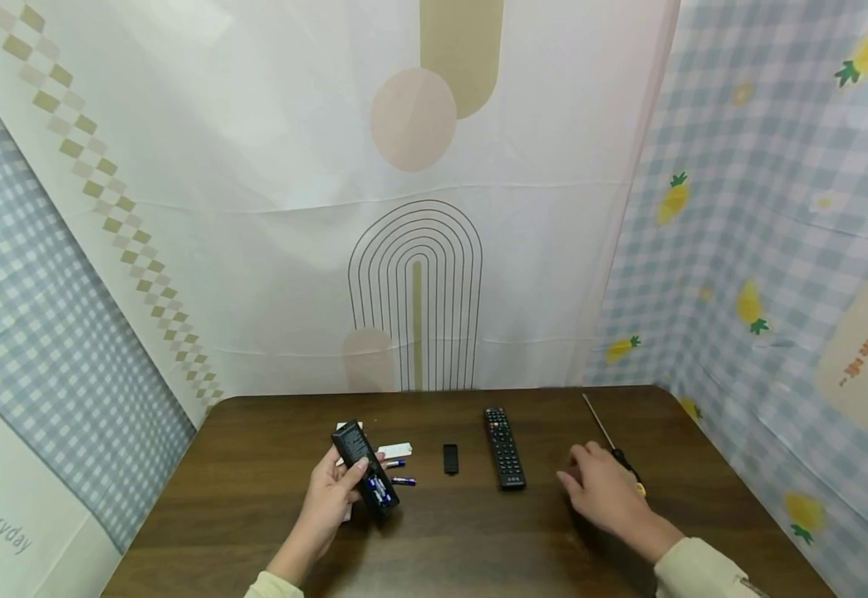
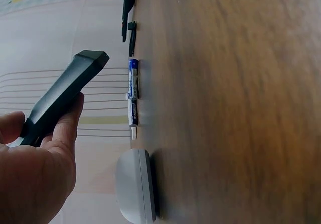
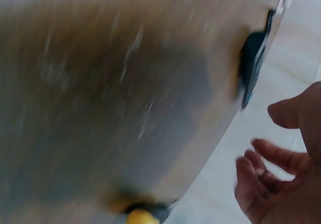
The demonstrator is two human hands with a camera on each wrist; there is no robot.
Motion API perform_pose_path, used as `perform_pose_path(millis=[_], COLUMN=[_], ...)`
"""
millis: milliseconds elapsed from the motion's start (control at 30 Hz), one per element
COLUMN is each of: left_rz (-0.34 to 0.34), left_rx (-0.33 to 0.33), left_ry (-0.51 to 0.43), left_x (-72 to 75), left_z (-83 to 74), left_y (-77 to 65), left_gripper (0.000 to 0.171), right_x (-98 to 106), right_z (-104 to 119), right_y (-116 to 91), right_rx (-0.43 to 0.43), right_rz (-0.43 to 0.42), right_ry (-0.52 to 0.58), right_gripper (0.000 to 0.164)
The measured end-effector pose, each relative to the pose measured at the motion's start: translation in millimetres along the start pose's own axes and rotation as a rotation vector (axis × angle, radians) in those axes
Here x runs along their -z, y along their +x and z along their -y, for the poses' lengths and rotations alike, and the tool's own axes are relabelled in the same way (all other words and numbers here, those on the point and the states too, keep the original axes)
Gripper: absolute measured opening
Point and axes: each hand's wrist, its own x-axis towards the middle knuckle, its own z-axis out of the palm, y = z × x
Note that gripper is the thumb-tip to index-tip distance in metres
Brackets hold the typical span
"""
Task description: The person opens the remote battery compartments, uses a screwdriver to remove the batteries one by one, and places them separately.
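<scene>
My left hand [image 1: 326, 496] grips a black remote control [image 1: 351, 444], its back facing up and tilted above the table. The battery bay is uncovered, with batteries [image 1: 379, 492] showing inside. Beside it on the table lie two loose blue-and-silver batteries [image 2: 133, 78]. A small black battery cover [image 1: 451, 459] lies further right. My right hand [image 1: 604, 490] is over the table's right side, fingers loosely bent and holding nothing. Close by, partly behind that hand, is a screwdriver [image 1: 619, 457] with a black and yellow handle.
A second black remote [image 1: 504, 448] lies buttons up between the battery cover and my right hand. Near the left hand are a small white piece [image 1: 396, 450] and a rounded white object [image 2: 134, 186]. Cloth-covered walls [image 1: 291, 332] stand behind the wooden table [image 1: 254, 448] and at both sides.
</scene>
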Motion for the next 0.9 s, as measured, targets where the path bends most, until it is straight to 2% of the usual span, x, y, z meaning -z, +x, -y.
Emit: perform_pose_path(millis=[67,167,367,533,733,800,900], left_rz=[0.003,-0.011,-0.048,-0.047,-0.044,-0.045,-0.038], left_rx=[-0.014,0.003,0.038,0.047,0.044,0.04,0.037], left_ry=[0.012,0.011,0.018,0.025,0.015,0.017,0.022], left_x=[1.4,2.4,3.6,3.7,5.1,5.7,6.2], left_z=[0.0,-1.6,-4.6,-4.7,-3.7,-3.2,-2.9], left_y=[-0.5,-0.6,-0.5,-0.6,0.0,-0.1,-0.4], left_gripper=[0.056,0.054,0.05,0.049,0.05,0.051,0.052], right_x=[3,7,10,8,7,7,6], right_z=[-14,-35,-68,-83,-91,-94,-103], right_y=[6,14,20,22,29,32,34], right_rx=[-0.03,-0.088,-0.186,-0.232,-0.213,-0.204,-0.182], right_rz=[-0.006,-0.002,0.115,0.227,0.305,0.323,0.332], right_ry=[-0.038,-0.093,-0.134,-0.116,-0.07,-0.037,0.021], right_gripper=[0.035,0.054,0.076,0.085,0.095,0.093,0.08])
